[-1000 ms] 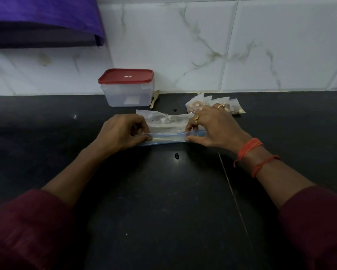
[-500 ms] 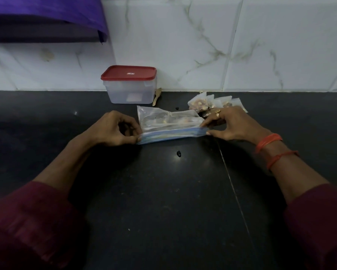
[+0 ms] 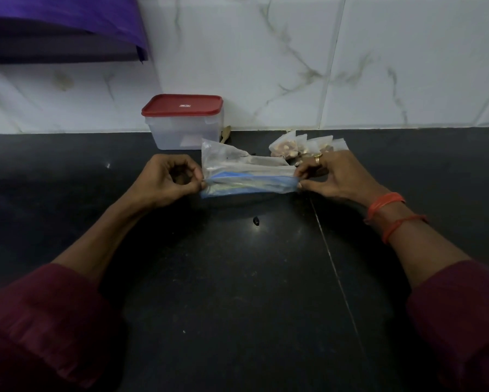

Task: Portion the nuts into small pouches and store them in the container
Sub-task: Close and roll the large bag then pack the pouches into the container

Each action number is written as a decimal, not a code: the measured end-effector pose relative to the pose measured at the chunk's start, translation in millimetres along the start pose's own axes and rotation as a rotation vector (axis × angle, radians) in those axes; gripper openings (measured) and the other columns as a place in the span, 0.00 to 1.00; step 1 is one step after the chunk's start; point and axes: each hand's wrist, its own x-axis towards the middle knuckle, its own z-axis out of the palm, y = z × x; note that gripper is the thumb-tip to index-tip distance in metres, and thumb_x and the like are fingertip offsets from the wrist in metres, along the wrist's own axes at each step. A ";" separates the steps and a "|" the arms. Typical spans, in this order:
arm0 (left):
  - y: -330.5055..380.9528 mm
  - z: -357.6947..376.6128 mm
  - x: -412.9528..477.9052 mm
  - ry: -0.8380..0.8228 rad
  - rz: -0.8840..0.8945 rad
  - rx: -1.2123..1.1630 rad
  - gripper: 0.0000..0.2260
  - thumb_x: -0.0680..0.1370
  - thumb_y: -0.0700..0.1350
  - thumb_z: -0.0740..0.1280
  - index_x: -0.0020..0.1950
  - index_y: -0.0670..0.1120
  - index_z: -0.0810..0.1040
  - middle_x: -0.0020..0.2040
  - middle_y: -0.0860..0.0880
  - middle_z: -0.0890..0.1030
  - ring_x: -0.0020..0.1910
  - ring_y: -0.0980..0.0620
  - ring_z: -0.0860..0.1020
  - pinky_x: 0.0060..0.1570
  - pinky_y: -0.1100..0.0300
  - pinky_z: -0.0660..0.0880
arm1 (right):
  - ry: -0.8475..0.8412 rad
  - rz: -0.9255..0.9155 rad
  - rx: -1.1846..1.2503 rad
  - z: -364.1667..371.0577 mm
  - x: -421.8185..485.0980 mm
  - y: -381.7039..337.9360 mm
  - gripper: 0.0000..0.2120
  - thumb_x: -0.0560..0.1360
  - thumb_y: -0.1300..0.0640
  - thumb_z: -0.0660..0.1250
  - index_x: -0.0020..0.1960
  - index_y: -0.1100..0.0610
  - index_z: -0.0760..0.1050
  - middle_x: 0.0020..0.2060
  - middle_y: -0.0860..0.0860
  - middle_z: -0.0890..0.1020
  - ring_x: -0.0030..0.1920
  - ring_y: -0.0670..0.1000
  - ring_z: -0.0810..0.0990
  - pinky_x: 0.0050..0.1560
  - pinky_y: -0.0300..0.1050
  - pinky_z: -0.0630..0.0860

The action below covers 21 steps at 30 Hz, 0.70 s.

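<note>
A clear zip bag with a blue seal strip lies across the black counter in front of me. My left hand pinches its left end at the strip. At the other end, my right hand pinches the strip's right corner. Behind my right hand sit several small clear pouches filled with nuts. A clear container with a red lid on stands against the wall, behind the bag and to the left.
One dark nut lies loose on the counter just in front of the bag. A small wooden spoon leans beside the container. A purple cloth hangs over a ledge at the upper left. White marble tiles back the counter.
My right hand has slid rightward along the blue strip to the bag's right corner. My left hand has stayed pinching the left end.
</note>
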 end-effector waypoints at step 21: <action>13.7 9.9 2.1 0.229 0.032 -0.034 0.07 0.76 0.44 0.72 0.50 0.44 0.78 0.50 0.50 0.83 0.41 0.58 0.83 0.30 0.69 0.75 | 0.301 0.174 -0.059 20.4 8.2 -25.7 0.08 0.76 0.44 0.70 0.51 0.46 0.75 0.41 0.42 0.83 0.36 0.46 0.83 0.47 0.48 0.79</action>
